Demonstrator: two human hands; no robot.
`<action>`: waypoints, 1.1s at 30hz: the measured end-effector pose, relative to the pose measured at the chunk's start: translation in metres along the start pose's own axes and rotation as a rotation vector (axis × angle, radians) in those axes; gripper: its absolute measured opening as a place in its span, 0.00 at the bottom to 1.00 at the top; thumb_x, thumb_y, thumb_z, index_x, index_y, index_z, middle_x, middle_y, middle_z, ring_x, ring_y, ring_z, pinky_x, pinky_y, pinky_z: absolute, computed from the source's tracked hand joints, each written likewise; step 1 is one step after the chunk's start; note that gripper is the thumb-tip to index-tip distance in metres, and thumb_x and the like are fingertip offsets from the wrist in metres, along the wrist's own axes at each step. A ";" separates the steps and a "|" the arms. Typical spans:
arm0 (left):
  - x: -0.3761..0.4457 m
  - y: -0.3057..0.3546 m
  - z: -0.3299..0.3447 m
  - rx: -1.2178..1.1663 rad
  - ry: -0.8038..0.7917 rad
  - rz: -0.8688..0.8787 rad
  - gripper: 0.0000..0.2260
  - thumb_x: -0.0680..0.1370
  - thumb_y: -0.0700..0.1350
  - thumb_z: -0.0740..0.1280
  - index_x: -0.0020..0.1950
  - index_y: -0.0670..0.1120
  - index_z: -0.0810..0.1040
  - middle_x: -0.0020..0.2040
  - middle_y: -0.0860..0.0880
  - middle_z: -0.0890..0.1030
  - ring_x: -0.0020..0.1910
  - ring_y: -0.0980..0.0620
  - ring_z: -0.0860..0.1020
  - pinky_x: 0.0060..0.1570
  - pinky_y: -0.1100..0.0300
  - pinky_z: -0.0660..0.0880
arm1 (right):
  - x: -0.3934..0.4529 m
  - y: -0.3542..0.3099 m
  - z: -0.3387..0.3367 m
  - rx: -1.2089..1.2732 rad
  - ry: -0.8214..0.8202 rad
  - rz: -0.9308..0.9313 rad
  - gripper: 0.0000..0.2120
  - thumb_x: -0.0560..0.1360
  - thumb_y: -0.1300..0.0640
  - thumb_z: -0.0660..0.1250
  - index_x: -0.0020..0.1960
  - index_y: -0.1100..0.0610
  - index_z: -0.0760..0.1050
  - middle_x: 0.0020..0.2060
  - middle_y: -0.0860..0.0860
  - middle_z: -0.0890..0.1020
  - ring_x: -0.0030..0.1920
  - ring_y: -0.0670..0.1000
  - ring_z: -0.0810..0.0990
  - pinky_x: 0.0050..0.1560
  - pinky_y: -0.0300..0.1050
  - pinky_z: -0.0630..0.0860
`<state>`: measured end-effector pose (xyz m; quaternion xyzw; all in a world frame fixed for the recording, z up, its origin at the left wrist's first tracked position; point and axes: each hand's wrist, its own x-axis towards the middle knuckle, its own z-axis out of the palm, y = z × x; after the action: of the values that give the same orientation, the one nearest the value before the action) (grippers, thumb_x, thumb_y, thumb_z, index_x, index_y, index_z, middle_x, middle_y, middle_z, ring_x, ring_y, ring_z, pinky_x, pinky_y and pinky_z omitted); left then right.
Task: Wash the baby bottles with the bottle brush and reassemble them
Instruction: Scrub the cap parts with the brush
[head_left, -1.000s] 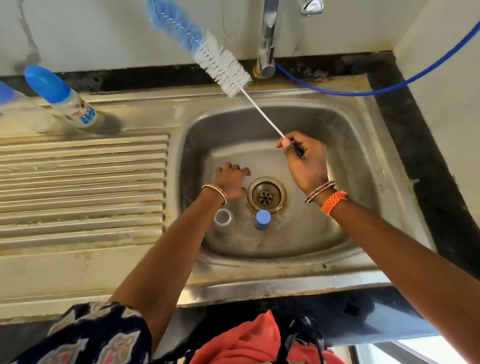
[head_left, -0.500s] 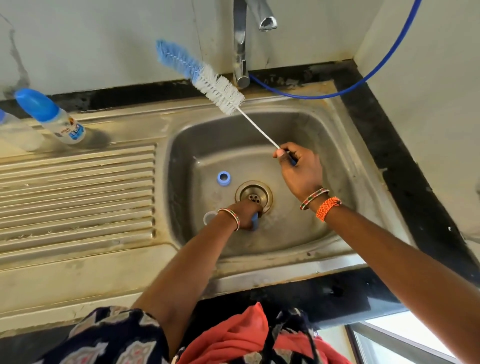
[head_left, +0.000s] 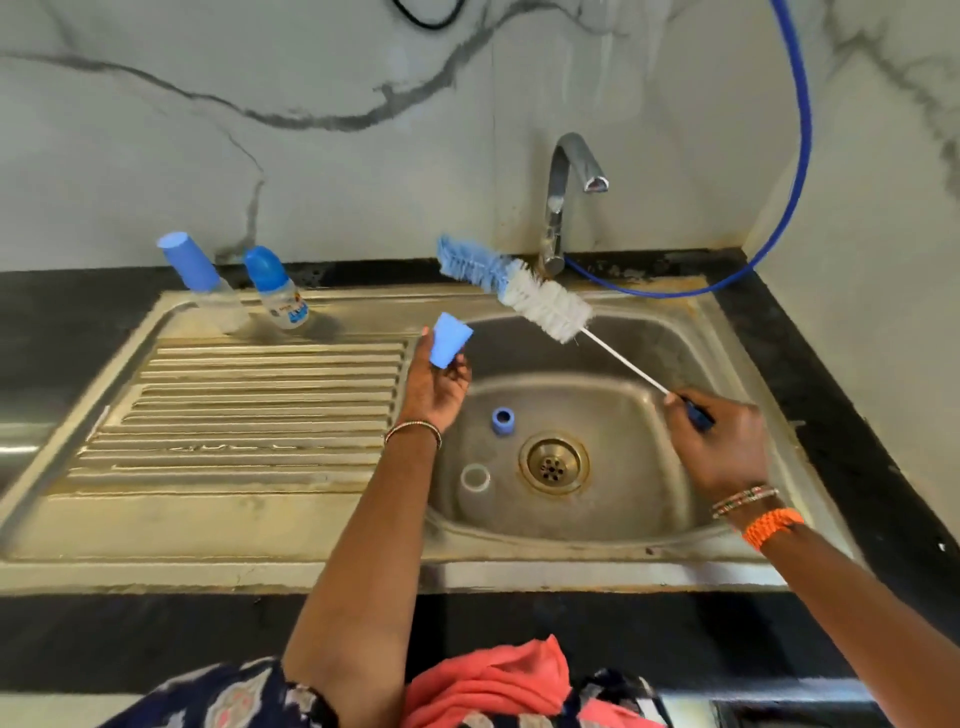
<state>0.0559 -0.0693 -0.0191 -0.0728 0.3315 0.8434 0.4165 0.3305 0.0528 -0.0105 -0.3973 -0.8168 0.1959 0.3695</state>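
My left hand (head_left: 435, 385) holds a blue bottle cap (head_left: 449, 346) up over the left rim of the sink basin (head_left: 644, 525). My right hand (head_left: 719, 447) grips the dark handle of the bottle brush (head_left: 524, 293), whose white and blue bristles point up and left toward the tap. A blue screw ring (head_left: 503, 420) and a clear bottle part (head_left: 475, 480) lie on the basin floor near the drain (head_left: 554, 462). Two assembled bottles with blue caps (head_left: 193, 275) (head_left: 275, 288) stand at the back of the drainboard.
The ribbed steel drainboard (head_left: 249, 415) stretches left of the basin. A chrome tap (head_left: 563, 202) rises behind the sink, with a blue hose (head_left: 795, 156) curving up the wall on the right. Black counter edges surround the sink.
My left hand picked the blue cap up from beside the drain and lifted it to the basin's left rim. The brush stayed in my right hand. The camera tilted up.
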 end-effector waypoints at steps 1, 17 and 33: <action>-0.002 0.004 -0.002 -0.031 -0.004 0.026 0.11 0.77 0.50 0.66 0.52 0.43 0.76 0.38 0.46 0.79 0.30 0.56 0.75 0.29 0.67 0.74 | -0.003 0.001 -0.005 0.002 -0.009 -0.015 0.18 0.72 0.42 0.58 0.41 0.52 0.81 0.26 0.51 0.77 0.30 0.57 0.78 0.33 0.49 0.75; -0.034 0.056 0.003 0.179 -0.002 0.096 0.15 0.78 0.54 0.64 0.51 0.41 0.73 0.44 0.43 0.80 0.42 0.51 0.79 0.40 0.63 0.80 | -0.019 -0.012 -0.051 -0.321 -0.009 -0.501 0.18 0.74 0.50 0.57 0.45 0.56 0.84 0.29 0.51 0.81 0.25 0.55 0.78 0.22 0.40 0.69; -0.036 0.074 0.017 -0.069 -0.215 0.180 0.07 0.79 0.40 0.62 0.41 0.44 0.73 0.37 0.47 0.77 0.37 0.51 0.78 0.42 0.58 0.79 | 0.011 -0.099 -0.062 0.369 -0.932 0.611 0.14 0.80 0.58 0.58 0.45 0.64 0.79 0.22 0.49 0.66 0.20 0.44 0.60 0.20 0.35 0.56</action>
<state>0.0260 -0.1140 0.0450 0.0340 0.2610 0.8912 0.3695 0.3234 0.0033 0.0954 -0.4159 -0.6939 0.5865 -0.0391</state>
